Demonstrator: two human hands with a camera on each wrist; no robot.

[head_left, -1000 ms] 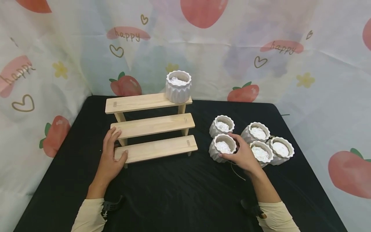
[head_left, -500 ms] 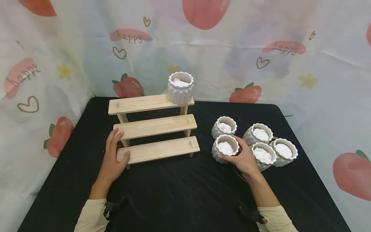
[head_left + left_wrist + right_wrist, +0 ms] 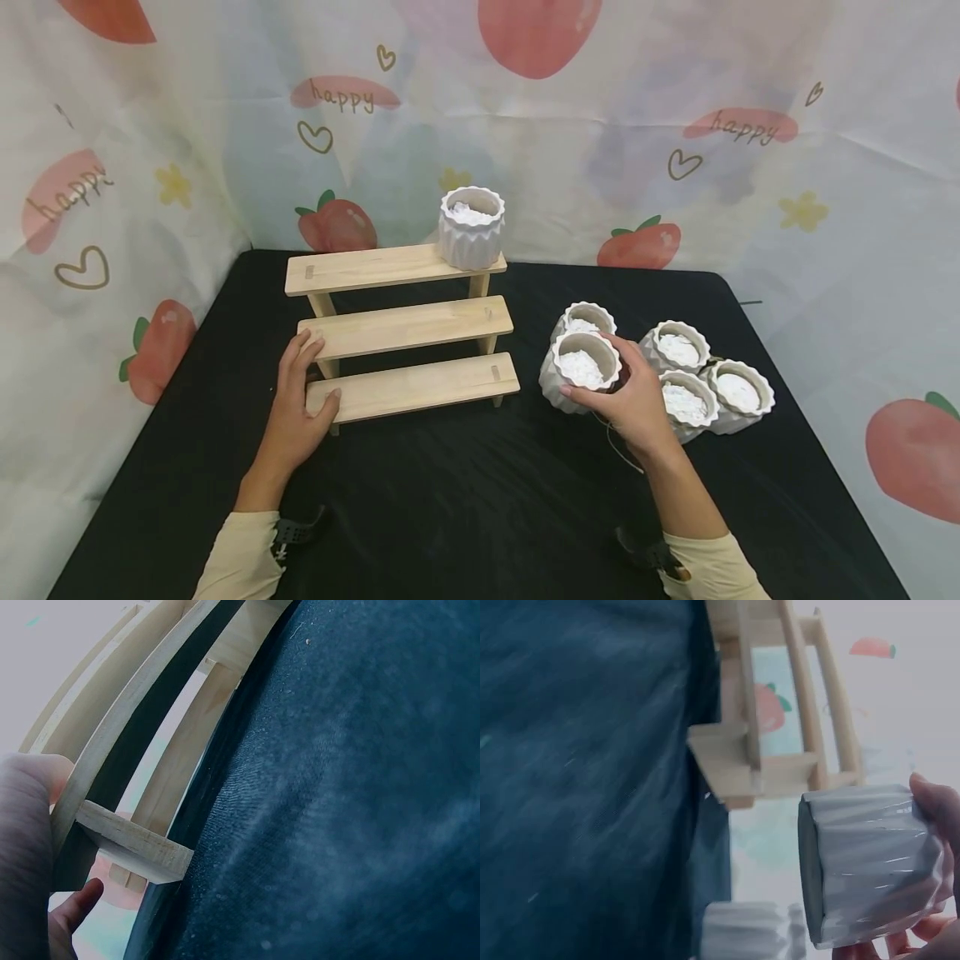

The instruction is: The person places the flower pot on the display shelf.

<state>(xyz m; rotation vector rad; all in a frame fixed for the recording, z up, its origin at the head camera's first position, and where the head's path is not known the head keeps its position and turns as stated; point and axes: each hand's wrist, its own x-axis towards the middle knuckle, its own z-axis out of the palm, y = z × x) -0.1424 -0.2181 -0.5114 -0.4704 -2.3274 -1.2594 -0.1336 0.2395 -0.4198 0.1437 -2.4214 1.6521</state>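
White pot [image 3: 561, 382] is right of the wooden stand [image 3: 405, 327] in the head view, gripped between thumb and fingers of the right hand [image 3: 633, 404], the nearer one; the stand's long boards run roughly toward this pot. In left wrist view, the left hand [image 3: 26, 847] holds the stand's left end. In right wrist view, the pot's base shows apart from the dark cloth [image 3: 592, 787].

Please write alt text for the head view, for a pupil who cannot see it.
A person's right hand holds a round, fluted white pot while the left hand grips a pale three-tier wooden stand. A matching pot sits on its top tier; four more stand on black cloth.
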